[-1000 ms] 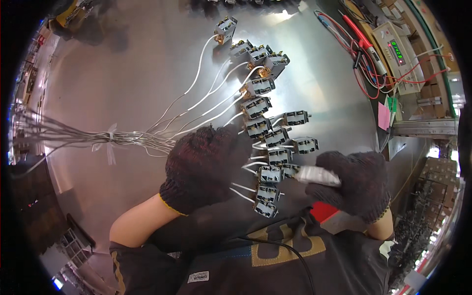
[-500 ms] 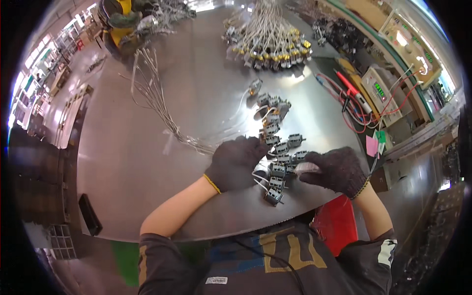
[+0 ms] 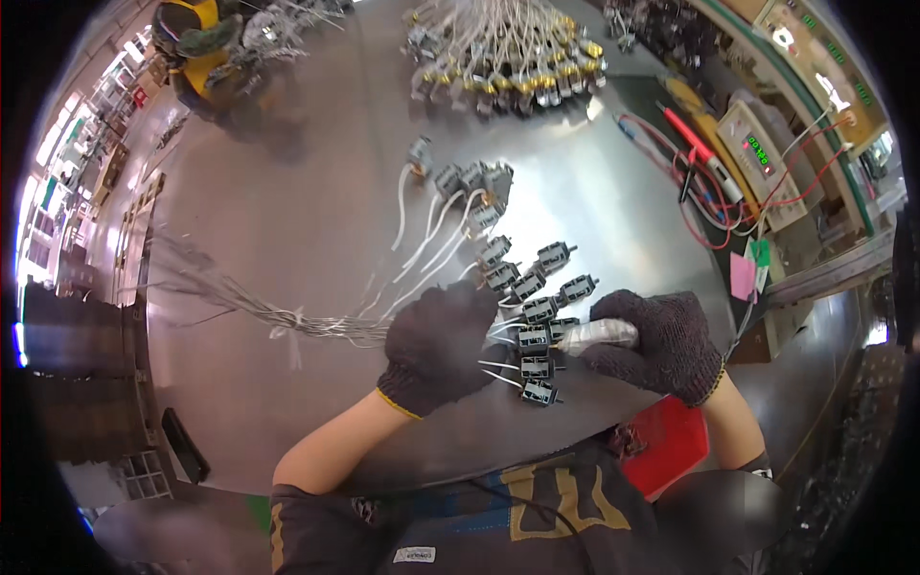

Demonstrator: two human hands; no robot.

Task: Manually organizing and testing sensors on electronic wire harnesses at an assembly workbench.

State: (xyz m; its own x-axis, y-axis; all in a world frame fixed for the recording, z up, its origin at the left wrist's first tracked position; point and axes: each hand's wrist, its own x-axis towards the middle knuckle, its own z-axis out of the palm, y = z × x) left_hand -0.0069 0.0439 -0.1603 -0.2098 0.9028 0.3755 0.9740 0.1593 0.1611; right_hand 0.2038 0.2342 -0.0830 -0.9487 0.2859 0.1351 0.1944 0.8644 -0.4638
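Note:
My left hand (image 3: 436, 335), in a dark knitted glove, is closed over white wires (image 3: 350, 331) of a long bundle that trails off to the left. Several small grey-black boxy components with short shafts (image 3: 539, 310) fan out between my hands, joined to the wire ends. To their right, my gloved right hand (image 3: 661, 340) is curled, with a pale silvery rounded piece (image 3: 602, 334) between its fingers, close to the components. Whether that piece is held or wrapped round a finger cannot be told. More wired components (image 3: 474, 180) lie farther up the metal table (image 3: 278, 211).
A large fan of wired components (image 3: 508, 62) lies at the far side. On the right are a red probe (image 3: 687, 132) with leads and a meter with a green display (image 3: 762, 158). A red bin (image 3: 671, 446) stands below the near edge. A person's gloved hand (image 3: 206, 38) shows at far left.
The view has shifted somewhat. The wire bundle's tail has swung down and left, and the farther components are spread out. The pale piece by my right hand shows more. Both hands remain closed.

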